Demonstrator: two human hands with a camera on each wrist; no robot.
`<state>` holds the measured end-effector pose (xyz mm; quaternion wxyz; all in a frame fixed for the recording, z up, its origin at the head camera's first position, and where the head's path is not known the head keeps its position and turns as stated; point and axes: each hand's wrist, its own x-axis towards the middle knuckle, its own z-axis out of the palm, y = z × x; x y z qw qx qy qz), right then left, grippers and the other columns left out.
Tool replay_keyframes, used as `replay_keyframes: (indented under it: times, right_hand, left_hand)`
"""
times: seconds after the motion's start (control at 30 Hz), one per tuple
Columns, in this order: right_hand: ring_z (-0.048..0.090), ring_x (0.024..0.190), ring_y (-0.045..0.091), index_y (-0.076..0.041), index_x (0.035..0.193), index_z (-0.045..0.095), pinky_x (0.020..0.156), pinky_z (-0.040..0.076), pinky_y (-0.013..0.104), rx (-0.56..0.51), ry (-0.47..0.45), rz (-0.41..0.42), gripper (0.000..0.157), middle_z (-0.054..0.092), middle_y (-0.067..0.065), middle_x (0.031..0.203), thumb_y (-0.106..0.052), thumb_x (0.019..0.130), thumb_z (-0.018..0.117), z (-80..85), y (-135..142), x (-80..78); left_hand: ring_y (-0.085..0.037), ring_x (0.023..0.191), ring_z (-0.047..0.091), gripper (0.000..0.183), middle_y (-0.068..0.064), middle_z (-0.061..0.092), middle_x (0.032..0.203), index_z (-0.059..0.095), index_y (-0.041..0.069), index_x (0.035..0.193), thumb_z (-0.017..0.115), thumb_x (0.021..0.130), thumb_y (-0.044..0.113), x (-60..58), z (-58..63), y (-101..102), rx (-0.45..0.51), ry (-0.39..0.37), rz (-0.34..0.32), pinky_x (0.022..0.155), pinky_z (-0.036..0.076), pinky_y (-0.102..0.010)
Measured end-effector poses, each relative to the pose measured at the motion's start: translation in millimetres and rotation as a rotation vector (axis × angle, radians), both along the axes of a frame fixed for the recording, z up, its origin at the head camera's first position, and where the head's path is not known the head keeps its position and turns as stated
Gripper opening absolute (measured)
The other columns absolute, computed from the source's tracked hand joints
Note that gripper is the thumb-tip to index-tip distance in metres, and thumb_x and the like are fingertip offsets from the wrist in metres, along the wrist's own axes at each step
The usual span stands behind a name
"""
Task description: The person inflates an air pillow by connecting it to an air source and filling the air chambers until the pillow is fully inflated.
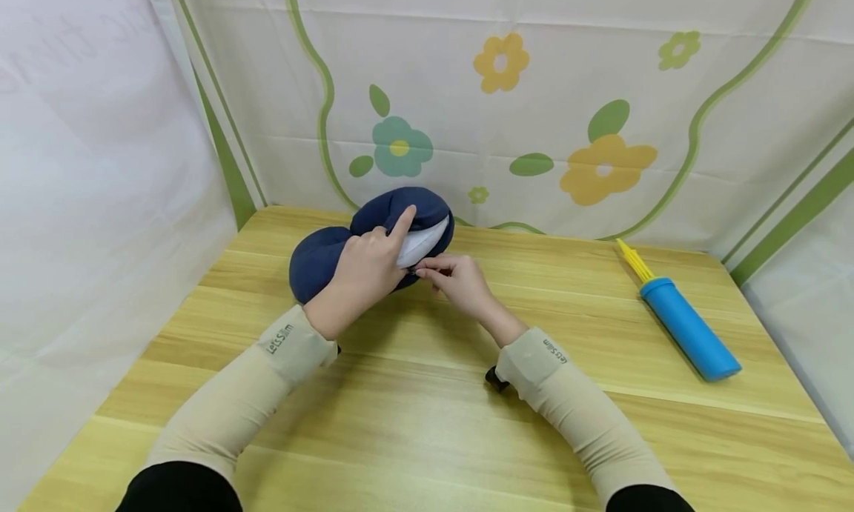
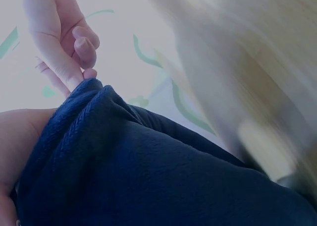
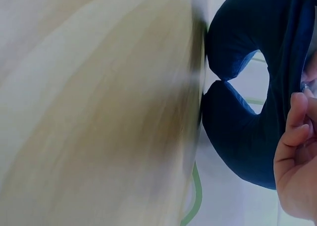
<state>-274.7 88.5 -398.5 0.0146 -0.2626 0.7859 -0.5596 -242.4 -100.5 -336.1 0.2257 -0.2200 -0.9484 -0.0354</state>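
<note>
A navy U-shaped neck pillow (image 1: pixel 320 256) stands at the back of the table, its cover gaping to show a white inner part (image 1: pixel 427 241). In the right wrist view the pillow (image 3: pixel 233 127) shows its U shape, ends close together. My left hand (image 1: pixel 370 264) grips the pillow beside the gap, its index finger stretched over the cover. With thumb and fingertips, my right hand (image 1: pixel 460 278) pinches the lower edge of the opening, where a small shiny piece shows; its kind is too small to tell. The left wrist view has the cover (image 2: pixel 148 161) up close, the right fingers at its edge.
On the right of the wooden table (image 1: pixel 414 423) lies a blue hand air pump (image 1: pixel 690 330) with a yellow nozzle (image 1: pixel 634 260). A white cloth printed with flowers (image 1: pixel 500 127) hangs behind the table. Another white sheet (image 1: pixel 100 201) hangs at the left.
</note>
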Motion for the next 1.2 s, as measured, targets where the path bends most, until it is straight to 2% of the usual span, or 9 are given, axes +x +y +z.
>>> replay_keyframes:
  times: [0.07,0.27,0.37,0.47,0.67,0.87,0.97,1.1,1.2]
  right_hand:
    - [0.065,0.069,0.035,0.002,0.106,0.079,0.058,0.05,0.027,0.001,-0.004,-0.002,0.015,0.072,0.012,0.093,-0.006,0.099,0.068,0.0,-1,0.0]
    - [0.063,0.065,0.019,0.001,0.109,0.078,0.053,0.042,0.027,-0.01,-0.133,-0.021,0.017,0.073,0.022,0.098,-0.009,0.1,0.068,0.3,-2,-1.2]
    - [0.062,0.063,0.014,0.002,0.111,0.077,0.058,0.045,0.029,-0.045,-0.276,-0.031,0.02,0.072,0.024,0.101,-0.012,0.101,0.067,0.8,-3,-1.9]
    - [0.059,0.061,0.01,0.003,0.111,0.076,0.061,0.045,0.03,-0.097,-0.434,-0.045,0.02,0.073,0.019,0.098,-0.012,0.102,0.066,0.5,-3,-3.4]
    - [0.053,0.055,0.006,0.006,0.115,0.071,0.05,0.036,0.021,-0.219,-0.704,-0.046,0.021,0.07,0.005,0.087,-0.009,0.103,0.062,-1.6,-4,-5.5]
    - [0.049,0.055,0.003,-0.004,0.114,0.064,0.046,0.032,0.014,-0.328,-0.947,0.015,0.017,0.063,0.002,0.09,-0.011,0.11,0.049,-9.6,-5,-6.0]
    - [0.047,0.055,0.003,-0.004,0.115,0.06,0.045,0.033,0.013,-0.333,-1.01,0.064,0.018,0.062,0.002,0.092,-0.013,0.111,0.045,-14.0,-4,-4.8]
    - [0.051,0.055,0.002,-0.002,0.123,0.059,0.047,0.039,0.012,-0.344,-1.031,0.107,0.022,0.067,0.003,0.094,-0.012,0.111,0.043,-17.2,-4,-2.1]
    - [0.058,0.058,0.003,-0.002,0.121,0.059,0.05,0.043,0.012,-0.428,-1.053,0.1,0.021,0.067,0.005,0.094,-0.009,0.111,0.041,-17.2,-7,-0.2]
  left_hand:
    - [-0.028,0.056,0.058,0.088,-0.018,0.062,0.072,0.042,0.002,0.153,0.089,0.081,0.021,0.3,-1.6,0,-0.01,0.047,-0.021,0.049,0.047,-0.041]
    - [-0.028,0.054,0.058,0.085,-0.017,0.061,0.07,0.046,0.004,0.151,0.09,0.08,0.02,0.3,-4.1,0,-0.01,0.104,-0.031,0.048,0.046,-0.041]
    - [-0.027,0.054,0.058,0.084,-0.016,0.061,0.07,0.048,0.005,0.15,0.09,0.079,0.019,0.6,-6.8,1,-0.014,0.12,-0.036,0.046,0.044,-0.039]
    - [-0.026,0.052,0.056,0.081,-0.014,0.059,0.068,0.05,0.006,0.148,0.091,0.079,0.019,0.2,-10.9,2,-0.019,0.153,-0.055,0.044,0.041,-0.037]
    - [-0.024,0.049,0.054,0.074,-0.013,0.057,0.065,0.055,0.006,0.144,0.09,0.08,0.019,-0.5,-18.2,4,-0.008,0.226,-0.087,0.042,0.039,-0.036]
    - [-0.023,0.047,0.051,0.065,-0.011,0.054,0.063,0.057,0.005,0.14,0.087,0.084,0.016,-1.0,-23.0,8,0.023,0.243,-0.128,0.042,0.037,-0.035]
    - [-0.022,0.047,0.05,0.06,-0.01,0.052,0.063,0.059,0.005,0.139,0.085,0.086,0.013,0.3,-24.9,10,0.023,0.227,-0.136,0.042,0.035,-0.034]
    - [-0.023,0.048,0.051,0.054,-0.011,0.054,0.065,0.06,0.005,0.138,0.081,0.089,0.012,2.5,-25.4,11,0.026,0.198,-0.136,0.042,0.035,-0.034]
    - [-0.025,0.051,0.055,0.053,-0.013,0.058,0.069,0.061,0.005,0.136,0.081,0.088,0.01,2.9,-23.7,12,0.044,0.171,-0.124,0.042,0.038,-0.036]
